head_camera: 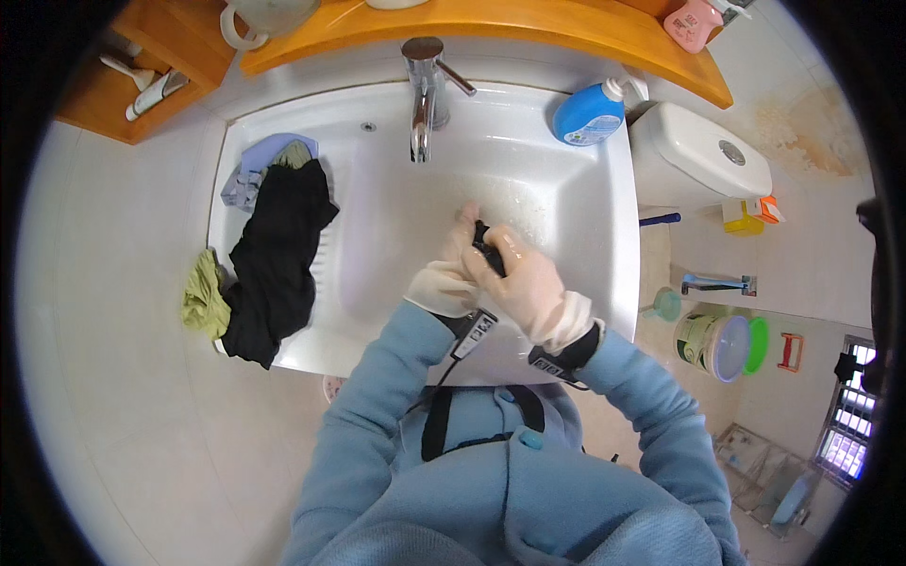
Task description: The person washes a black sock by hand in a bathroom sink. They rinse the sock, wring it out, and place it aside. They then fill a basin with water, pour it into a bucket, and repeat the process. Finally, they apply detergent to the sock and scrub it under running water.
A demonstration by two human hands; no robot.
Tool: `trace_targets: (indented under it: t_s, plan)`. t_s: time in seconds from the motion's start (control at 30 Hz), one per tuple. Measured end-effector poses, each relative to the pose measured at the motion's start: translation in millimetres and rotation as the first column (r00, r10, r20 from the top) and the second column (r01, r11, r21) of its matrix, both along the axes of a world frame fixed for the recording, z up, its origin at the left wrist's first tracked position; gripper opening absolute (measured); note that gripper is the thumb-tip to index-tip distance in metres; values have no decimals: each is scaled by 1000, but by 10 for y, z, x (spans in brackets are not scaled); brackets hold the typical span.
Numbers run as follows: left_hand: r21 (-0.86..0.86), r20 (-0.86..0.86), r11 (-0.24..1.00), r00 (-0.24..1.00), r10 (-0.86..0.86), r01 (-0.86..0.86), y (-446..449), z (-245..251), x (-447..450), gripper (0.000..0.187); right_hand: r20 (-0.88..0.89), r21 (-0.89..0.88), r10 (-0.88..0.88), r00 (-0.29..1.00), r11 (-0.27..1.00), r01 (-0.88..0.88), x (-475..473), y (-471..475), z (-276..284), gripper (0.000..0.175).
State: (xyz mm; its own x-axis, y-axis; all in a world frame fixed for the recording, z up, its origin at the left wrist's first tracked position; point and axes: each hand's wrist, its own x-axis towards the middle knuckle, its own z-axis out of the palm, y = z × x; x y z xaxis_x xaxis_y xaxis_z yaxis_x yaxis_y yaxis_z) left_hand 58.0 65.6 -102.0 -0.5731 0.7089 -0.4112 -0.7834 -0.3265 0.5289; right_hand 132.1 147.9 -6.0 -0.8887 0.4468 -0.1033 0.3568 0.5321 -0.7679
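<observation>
Both my hands wear thin whitish gloves and meet over the basin of a white washbasin (396,283). A small dark wet cloth (490,249) is bunched between them. My right hand (527,279) grips it with bent fingers. My left hand (459,244) holds it from the other side, its fingers partly hidden behind the right hand. On the ribbed left part of the basin lies a black garment (279,247). An olive-green cloth (205,297) hangs over the left rim, and a lavender cloth (279,150) is bundled behind the black one.
A chrome faucet (422,106) stands at the back of the basin. At the back right corner is a blue detergent bottle (589,117). A wooden shelf (495,21) runs above. To the right are a toilet tank (697,152) and a lidded bucket (701,343).
</observation>
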Motion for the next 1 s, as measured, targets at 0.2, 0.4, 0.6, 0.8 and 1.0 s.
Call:
trace_targets:
  t_s: [0.2,0.4,0.6,0.8,1.0]
  plan:
    - [-514,-729,821,631,-266,-248,86,-293,401,20,-32,52,-228,973,972,229,-263,129,-96,35]
    - [-517,-507,855,790,-346,43,-169,64,-4,28,3,49,-176,984,983,175,-126,203,-363,40]
    - [-232,-123,745,740,-661,626,-431,527,-439,40,48,-823,-143,989,555,121,22,994,-625,33]
    - [-137,108,941,949,-295,308,-363,79,-410,34,43,93,-175,984,981,171,-64,327,-325,30]
    - [-181,99,974,988,-120,137,-71,-275,-81,47,124,61,-167,978,985,161,-393,-307,56,40]
